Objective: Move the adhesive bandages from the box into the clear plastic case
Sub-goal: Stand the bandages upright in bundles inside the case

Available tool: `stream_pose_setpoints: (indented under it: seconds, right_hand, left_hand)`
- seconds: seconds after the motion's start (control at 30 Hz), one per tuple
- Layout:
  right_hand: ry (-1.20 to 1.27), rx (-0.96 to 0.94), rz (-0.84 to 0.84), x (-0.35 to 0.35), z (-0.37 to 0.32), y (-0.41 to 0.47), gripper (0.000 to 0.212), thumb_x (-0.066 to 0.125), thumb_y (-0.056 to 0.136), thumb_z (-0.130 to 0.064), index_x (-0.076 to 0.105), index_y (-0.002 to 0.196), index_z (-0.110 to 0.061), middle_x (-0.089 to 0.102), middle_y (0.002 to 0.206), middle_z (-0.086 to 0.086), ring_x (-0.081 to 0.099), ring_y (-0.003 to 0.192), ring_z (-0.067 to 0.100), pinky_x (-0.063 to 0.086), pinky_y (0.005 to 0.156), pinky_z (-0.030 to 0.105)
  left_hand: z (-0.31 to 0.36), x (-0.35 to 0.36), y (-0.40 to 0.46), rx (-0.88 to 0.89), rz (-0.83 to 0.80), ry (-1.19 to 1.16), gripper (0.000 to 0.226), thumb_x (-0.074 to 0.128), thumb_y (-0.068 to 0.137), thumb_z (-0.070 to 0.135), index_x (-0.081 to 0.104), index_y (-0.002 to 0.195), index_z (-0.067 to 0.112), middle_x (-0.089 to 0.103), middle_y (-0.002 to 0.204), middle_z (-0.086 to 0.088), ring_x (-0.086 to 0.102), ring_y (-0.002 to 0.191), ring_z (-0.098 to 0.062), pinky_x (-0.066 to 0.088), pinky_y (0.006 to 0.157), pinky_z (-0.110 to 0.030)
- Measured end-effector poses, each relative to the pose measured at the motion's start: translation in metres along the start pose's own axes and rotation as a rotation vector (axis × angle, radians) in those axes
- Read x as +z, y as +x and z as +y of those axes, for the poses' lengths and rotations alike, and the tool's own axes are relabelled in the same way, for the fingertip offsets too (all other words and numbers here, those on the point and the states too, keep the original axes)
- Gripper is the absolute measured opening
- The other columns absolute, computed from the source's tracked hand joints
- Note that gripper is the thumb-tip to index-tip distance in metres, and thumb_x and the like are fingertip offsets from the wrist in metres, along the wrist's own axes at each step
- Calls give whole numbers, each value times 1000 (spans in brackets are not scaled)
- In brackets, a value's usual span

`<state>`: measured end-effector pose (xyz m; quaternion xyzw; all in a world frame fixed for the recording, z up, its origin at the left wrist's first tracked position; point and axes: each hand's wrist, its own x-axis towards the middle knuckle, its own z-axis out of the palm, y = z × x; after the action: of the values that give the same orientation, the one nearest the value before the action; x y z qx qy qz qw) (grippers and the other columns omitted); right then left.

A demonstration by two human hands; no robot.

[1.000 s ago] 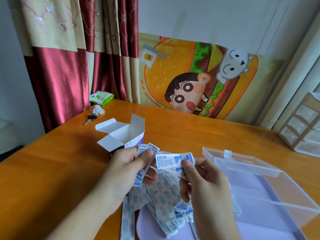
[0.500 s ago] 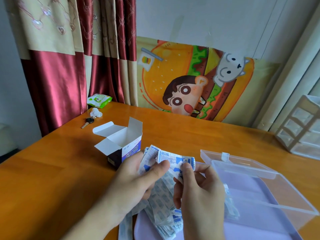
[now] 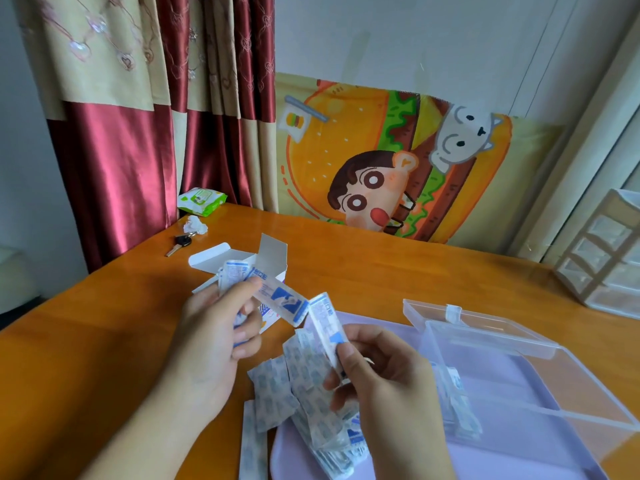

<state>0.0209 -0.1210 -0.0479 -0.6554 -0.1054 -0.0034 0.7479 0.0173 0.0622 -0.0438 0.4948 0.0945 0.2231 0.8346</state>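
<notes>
My left hand [image 3: 214, 327] holds bandages in front of the opened box [image 3: 242, 263]; my right hand [image 3: 377, 372] holds a strip just right of it; below and between them a pile of bandages [image 3: 304, 393] lies across the tray's [image 3: 391, 459] left edge; the clear case [image 3: 519, 368] sits on the tray to my right; a key [image 3: 178, 244] and wipes pack [image 3: 201, 200] lie behind the box, at the table's [image 3: 86, 341] far-left corner; a drawer unit [image 3: 602, 258] stands far right.

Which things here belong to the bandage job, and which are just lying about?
Job: bandages, box, clear case, left hand, right hand.
Lying about: key, wipes pack, tissue, drawer unit, lilac tray.
</notes>
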Motion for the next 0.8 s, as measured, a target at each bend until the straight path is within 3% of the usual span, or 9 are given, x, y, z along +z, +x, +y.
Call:
stream_pose_setpoints:
  seconds: [0.13,0.23,0.33,0.4,0.47,0.57,0.67,0.73,0.8]
  right_hand:
    - [134,36,114,-9,-5,4,16,63,96,5,67,80,3,71,73,22,67,63,27,53,52,31]
    - [60,-1,29,-10,-7,3,16,77,87,-7,69,73,-5,74,79,17,64,68,23,51,68,34]
    - [-27,8,-71,-6,-5,1,15,75,75,-20,69,72,-7,77,83,13,69,73,20,51,65,24]
    - [-46,21,-100,-3,-3,1,20,79,82,-14,66,74,-1,75,78,16,67,65,23,50,58,23]
    - [-55,40,-100,-2,-4,0,19,76,89,0,62,78,6,72,70,18,61,53,26,47,50,22]
    - [-40,30,-40,-2,-3,-1,10,70,90,9,62,84,7,70,70,21,60,48,29,49,47,27]
    - [38,25,3,-3,-4,0,8,67,91,12,69,89,5,73,76,22,64,55,27,52,49,31]
    - [65,34,-2,-2,-5,0,9,66,91,13,71,90,5,74,76,23,67,59,27,53,49,31]
    - [50,39,-7,0,-4,-1,9,67,91,12,71,91,4,74,77,23,68,60,27,53,47,32]
  left_hand:
    - [-1,-3,1,17,-34,119,38,66,94,8,47,62,13,31,65,-4,21,47,-11,12,46,-22]
    - [-6,-2,-6,0,-209,278,36,75,83,21,52,86,-6,27,66,-3,20,51,-12,15,47,-21]
    - [-6,3,-14,-43,-340,304,31,73,81,25,61,92,-1,24,64,0,18,51,-12,17,45,-19]
    - [-4,9,-20,-78,-376,288,8,71,82,26,70,82,18,27,62,3,18,49,-10,17,44,-18]
    - [-5,13,-22,-125,-374,251,15,73,86,30,66,74,25,29,62,4,20,49,-9,17,43,-18]
    - [-7,17,-25,-183,-325,151,34,63,98,38,58,85,8,38,68,-2,26,51,-11,19,45,-22]
    - [-11,18,-25,-84,-305,235,41,52,102,37,55,86,-1,47,67,-9,39,50,-17,35,45,-29]
    - [-15,17,-24,13,-314,385,44,51,103,39,65,84,2,66,69,-10,63,60,-23,53,59,-40]
    - [-17,16,-24,32,-290,427,36,55,101,37,78,89,12,79,89,-9,77,85,-28,61,79,-51]
